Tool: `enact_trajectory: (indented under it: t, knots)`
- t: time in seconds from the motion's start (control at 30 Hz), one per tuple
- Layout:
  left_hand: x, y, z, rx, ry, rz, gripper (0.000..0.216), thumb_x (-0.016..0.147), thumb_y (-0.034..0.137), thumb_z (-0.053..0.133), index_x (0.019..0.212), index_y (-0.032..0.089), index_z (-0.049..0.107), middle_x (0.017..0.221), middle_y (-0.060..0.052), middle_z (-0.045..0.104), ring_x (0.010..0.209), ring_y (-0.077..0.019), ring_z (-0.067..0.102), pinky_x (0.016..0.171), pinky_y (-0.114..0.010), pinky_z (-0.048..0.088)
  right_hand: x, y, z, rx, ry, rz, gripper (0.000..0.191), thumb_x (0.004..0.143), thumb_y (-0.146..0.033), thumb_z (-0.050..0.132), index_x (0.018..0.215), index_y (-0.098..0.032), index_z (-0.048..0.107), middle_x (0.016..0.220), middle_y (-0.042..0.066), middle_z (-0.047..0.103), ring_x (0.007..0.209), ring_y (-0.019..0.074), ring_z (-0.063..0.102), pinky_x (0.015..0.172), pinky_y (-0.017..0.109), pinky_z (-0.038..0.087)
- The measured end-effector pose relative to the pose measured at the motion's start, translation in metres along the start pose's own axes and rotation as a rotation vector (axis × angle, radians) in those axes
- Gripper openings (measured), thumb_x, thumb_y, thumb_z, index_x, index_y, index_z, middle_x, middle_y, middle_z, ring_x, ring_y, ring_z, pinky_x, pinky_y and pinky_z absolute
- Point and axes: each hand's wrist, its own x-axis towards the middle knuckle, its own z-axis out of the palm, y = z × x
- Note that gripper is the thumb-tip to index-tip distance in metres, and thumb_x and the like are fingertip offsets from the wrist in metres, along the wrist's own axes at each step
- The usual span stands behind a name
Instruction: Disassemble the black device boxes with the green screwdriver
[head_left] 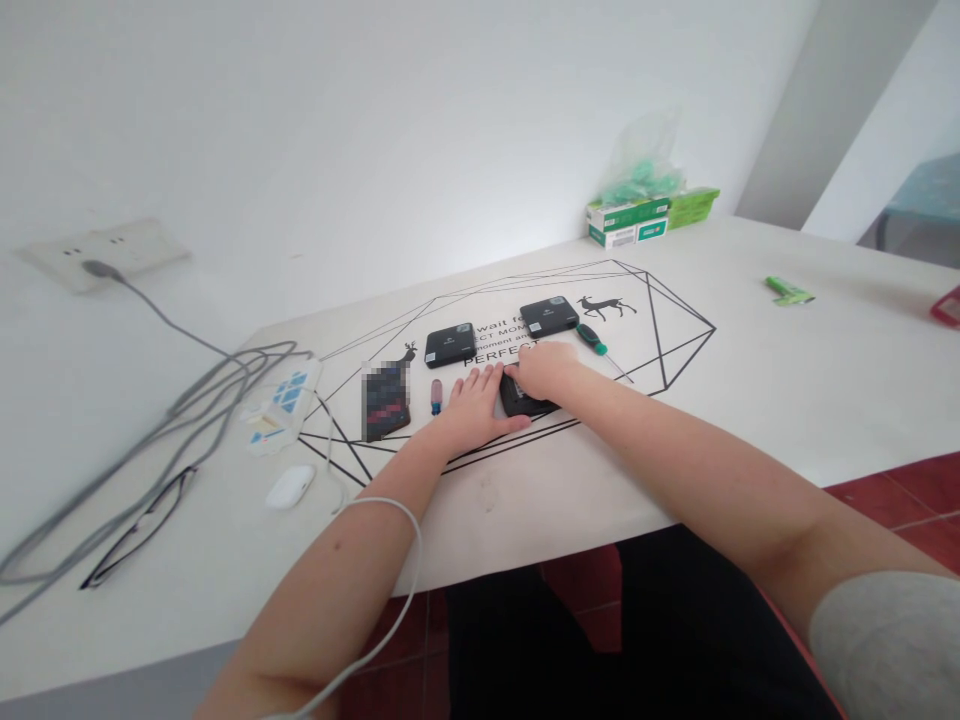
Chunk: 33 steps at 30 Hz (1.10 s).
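Note:
My left hand (474, 405) lies flat on the white table (570, 490), fingers stretched out, its thumb against the left edge of a small black box (529, 403). My right hand (546, 366) rests curled over the top of that same box and covers most of it. Two more black boxes (450, 345) (549, 315) sit just behind on the table's line drawing. A green-handled screwdriver (592, 340) lies to the right of my right hand. A short blue-tipped tool (436, 395) lies left of my left hand.
A dark phone (385, 402) lies left of the tool. Further left are a white mouse (289, 487), a power strip (283, 405), grey cables (187, 400) and spectacles (135, 530). Green boxes with a plastic bag (645, 205) stand at the back; a green item (787, 291) lies far right.

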Motion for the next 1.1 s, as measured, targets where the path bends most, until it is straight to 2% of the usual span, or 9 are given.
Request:
enact_trajectory:
  t: [0.13, 0.3, 0.4, 0.5, 0.6, 0.73, 0.83, 0.97, 1.1]
  knots:
    - [0.0, 0.001, 0.001, 0.003, -0.001, -0.003, 0.112, 0.087, 0.079, 0.052, 0.169, 0.015, 0.012, 0.178, -0.016, 0.012, 0.164, -0.0391, 0.008, 0.131, -0.058, 0.012, 0.004, 0.001, 0.006, 0.025, 0.036, 0.011, 0.047, 0.104, -0.046, 0.042, 0.136, -0.023, 0.068, 0.136, 0.023, 0.069, 0.128, 0.0395, 0.065, 0.096, 0.051, 0.055]
    - [0.0, -0.001, 0.0, -0.013, 0.008, 0.005, 0.113, 0.086, 0.077, 0.053, 0.168, 0.011, 0.013, 0.177, -0.018, 0.016, 0.164, -0.0399, 0.012, 0.131, -0.057, 0.013, 0.004, -0.004, 0.007, 0.113, 0.151, 0.145, 0.068, 0.102, -0.064, 0.04, 0.143, -0.011, 0.054, 0.136, 0.031, 0.062, 0.129, 0.0424, 0.063, 0.101, 0.053, 0.053]
    - [0.0, -0.003, 0.0, -0.021, 0.013, 0.005, 0.117, 0.085, 0.078, 0.054, 0.169, 0.01, 0.009, 0.176, -0.02, 0.017, 0.164, -0.0398, 0.012, 0.131, -0.056, 0.014, 0.002, -0.007, 0.004, 0.197, 0.22, 0.189, 0.065, 0.099, -0.058, 0.052, 0.143, -0.011, 0.048, 0.136, 0.03, 0.06, 0.127, 0.0428, 0.063, 0.101, 0.052, 0.053]
    - [0.0, -0.003, 0.001, -0.02, 0.018, 0.004, 0.118, 0.085, 0.079, 0.055, 0.168, 0.01, 0.009, 0.176, -0.021, 0.017, 0.164, -0.0392, 0.012, 0.131, -0.056, 0.015, -0.001, -0.008, 0.001, 0.26, 0.201, 0.179, 0.061, 0.099, -0.051, 0.056, 0.145, -0.014, 0.043, 0.138, 0.029, 0.057, 0.12, 0.0395, 0.068, 0.099, 0.05, 0.055]
    - [0.0, -0.002, 0.001, -0.016, 0.017, -0.007, 0.119, 0.085, 0.078, 0.054, 0.168, 0.006, 0.008, 0.175, -0.023, 0.016, 0.164, -0.0381, 0.012, 0.132, -0.054, 0.015, -0.002, -0.006, -0.003, 0.265, 0.215, 0.149, 0.05, 0.1, -0.04, 0.057, 0.141, -0.014, 0.046, 0.137, 0.029, 0.057, 0.116, 0.0374, 0.071, 0.097, 0.048, 0.056]
    - [-0.001, -0.001, 0.0, -0.016, 0.008, -0.017, 0.12, 0.086, 0.078, 0.053, 0.167, 0.003, 0.006, 0.175, -0.025, 0.015, 0.164, -0.0372, 0.012, 0.132, -0.052, 0.014, 0.001, 0.002, -0.008, 0.314, 0.292, 0.115, 0.035, 0.098, -0.019, 0.051, 0.132, -0.013, 0.052, 0.125, 0.025, 0.066, 0.109, 0.0352, 0.073, 0.093, 0.046, 0.057]
    - [-0.002, 0.0, -0.001, -0.02, 0.009, -0.019, 0.12, 0.085, 0.079, 0.052, 0.167, 0.005, 0.006, 0.175, -0.025, 0.015, 0.164, -0.0382, 0.012, 0.132, -0.053, 0.015, 0.007, 0.008, -0.013, 0.424, 0.367, 0.095, 0.029, 0.093, -0.014, 0.052, 0.121, -0.014, 0.059, 0.117, 0.021, 0.071, 0.11, 0.0324, 0.071, 0.095, 0.043, 0.055]
    - [-0.003, 0.002, -0.003, -0.026, 0.009, -0.016, 0.119, 0.086, 0.08, 0.051, 0.168, 0.006, 0.006, 0.175, -0.026, 0.016, 0.164, -0.0389, 0.013, 0.131, -0.055, 0.016, 0.01, 0.004, -0.016, 0.695, 0.419, 0.097, 0.024, 0.09, -0.017, 0.057, 0.113, -0.017, 0.062, 0.113, 0.012, 0.074, 0.108, 0.0263, 0.07, 0.097, 0.038, 0.054]
    - [-0.004, 0.003, -0.005, -0.022, 0.033, 0.001, 0.114, 0.088, 0.077, 0.052, 0.168, 0.006, 0.013, 0.174, -0.025, 0.021, 0.163, -0.0407, 0.016, 0.131, -0.056, 0.018, -0.001, -0.019, -0.012, 0.91, 0.394, 0.051, 0.035, 0.094, -0.034, 0.058, 0.126, -0.019, 0.06, 0.128, 0.01, 0.072, 0.114, 0.0231, 0.068, 0.104, 0.037, 0.051]
